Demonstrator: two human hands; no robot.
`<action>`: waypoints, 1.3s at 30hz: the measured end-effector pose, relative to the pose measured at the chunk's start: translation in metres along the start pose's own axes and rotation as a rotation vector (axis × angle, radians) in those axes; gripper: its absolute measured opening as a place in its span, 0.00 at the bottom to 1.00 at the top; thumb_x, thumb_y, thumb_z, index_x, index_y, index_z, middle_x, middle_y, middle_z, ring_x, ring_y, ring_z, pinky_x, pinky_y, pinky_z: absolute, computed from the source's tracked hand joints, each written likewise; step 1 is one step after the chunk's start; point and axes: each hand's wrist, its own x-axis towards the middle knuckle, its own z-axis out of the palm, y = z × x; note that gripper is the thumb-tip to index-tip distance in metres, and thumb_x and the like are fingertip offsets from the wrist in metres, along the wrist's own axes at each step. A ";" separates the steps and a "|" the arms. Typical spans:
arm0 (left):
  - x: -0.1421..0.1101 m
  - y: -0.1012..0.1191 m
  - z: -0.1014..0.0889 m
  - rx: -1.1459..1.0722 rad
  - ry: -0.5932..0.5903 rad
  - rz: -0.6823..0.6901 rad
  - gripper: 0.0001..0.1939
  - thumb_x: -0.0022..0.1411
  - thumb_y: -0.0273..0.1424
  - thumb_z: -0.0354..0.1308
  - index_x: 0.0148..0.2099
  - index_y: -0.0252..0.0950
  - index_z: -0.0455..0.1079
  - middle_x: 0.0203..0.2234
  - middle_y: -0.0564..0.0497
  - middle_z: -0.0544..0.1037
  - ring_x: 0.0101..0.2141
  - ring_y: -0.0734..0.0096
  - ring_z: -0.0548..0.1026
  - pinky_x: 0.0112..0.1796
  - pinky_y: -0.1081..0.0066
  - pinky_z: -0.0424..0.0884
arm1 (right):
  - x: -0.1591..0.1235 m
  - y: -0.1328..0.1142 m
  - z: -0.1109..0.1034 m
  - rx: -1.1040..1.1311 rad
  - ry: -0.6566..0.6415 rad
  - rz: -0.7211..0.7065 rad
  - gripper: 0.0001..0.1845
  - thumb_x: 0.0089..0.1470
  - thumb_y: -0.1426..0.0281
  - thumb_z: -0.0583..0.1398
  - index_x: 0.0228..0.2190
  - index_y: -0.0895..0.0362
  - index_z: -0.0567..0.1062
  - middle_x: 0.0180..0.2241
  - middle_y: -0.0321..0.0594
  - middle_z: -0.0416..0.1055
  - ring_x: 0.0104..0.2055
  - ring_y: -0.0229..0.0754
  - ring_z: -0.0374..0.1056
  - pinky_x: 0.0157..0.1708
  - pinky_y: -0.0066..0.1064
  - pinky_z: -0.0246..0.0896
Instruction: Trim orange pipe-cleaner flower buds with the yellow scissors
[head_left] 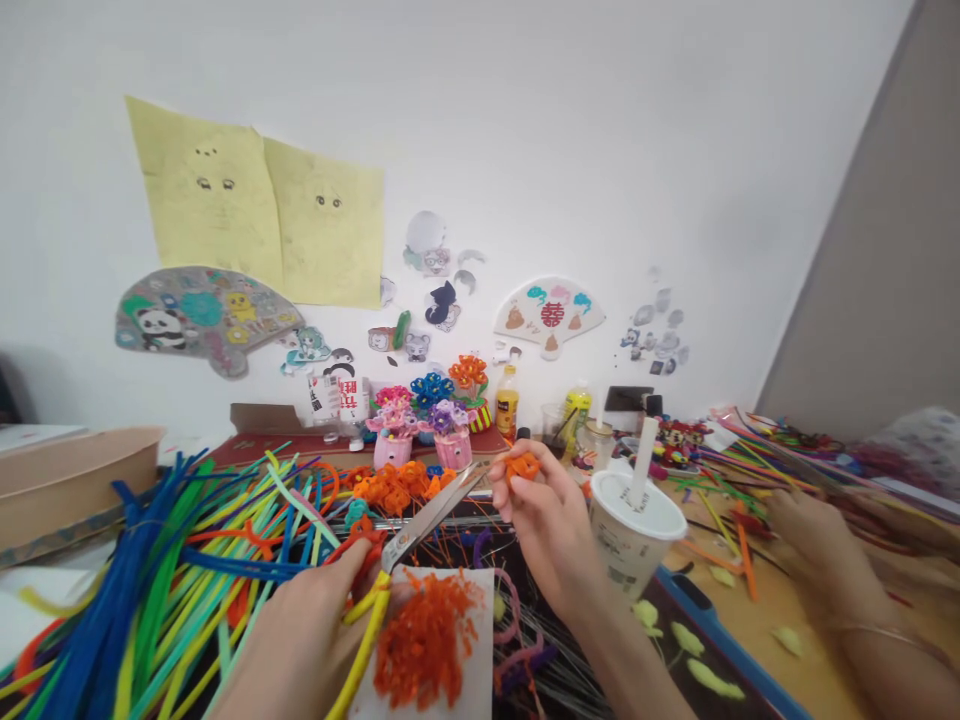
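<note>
My left hand (300,640) is at the bottom left, closed on the handles of a pair of scissors (431,515). The blades point up and right toward my right hand (544,520). That hand pinches a small orange pipe-cleaner flower (523,466) between its fingertips, just past the blade tips. Below the scissors, a white sheet (480,690) carries a heap of orange fuzz trimmings (427,640). A yellow pipe cleaner (364,640) runs under my left hand.
A big spread of coloured pipe cleaners (172,560) fills the left. Finished orange flowers (397,485) and small flower pots (424,430) stand behind. A lidded cup with a straw (634,530) sits right of my right hand. Another person's hand (810,540) reaches into pipe cleaners at the right.
</note>
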 end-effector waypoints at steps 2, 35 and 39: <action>0.000 0.002 -0.002 0.016 -0.077 -0.007 0.14 0.61 0.42 0.47 0.35 0.41 0.70 0.29 0.48 0.83 0.32 0.60 0.80 0.30 0.71 0.67 | 0.000 0.000 0.000 0.011 0.006 0.005 0.10 0.46 0.74 0.64 0.34 0.55 0.73 0.29 0.35 0.72 0.27 0.33 0.64 0.27 0.24 0.59; -0.007 0.015 -0.031 -0.027 0.288 -0.161 0.14 0.58 0.46 0.49 0.41 0.48 0.68 0.21 0.55 0.77 0.27 0.60 0.79 0.22 0.73 0.66 | -0.001 0.004 0.002 -0.233 0.164 0.037 0.18 0.45 0.60 0.68 0.24 0.57 0.67 0.20 0.33 0.72 0.18 0.30 0.62 0.16 0.19 0.54; -0.009 0.007 -0.033 -0.003 0.248 -0.139 0.14 0.58 0.46 0.48 0.41 0.48 0.68 0.20 0.57 0.77 0.28 0.61 0.79 0.22 0.73 0.65 | 0.000 0.006 -0.001 -0.288 0.171 0.036 0.18 0.44 0.59 0.68 0.24 0.57 0.67 0.19 0.33 0.71 0.16 0.30 0.60 0.14 0.20 0.50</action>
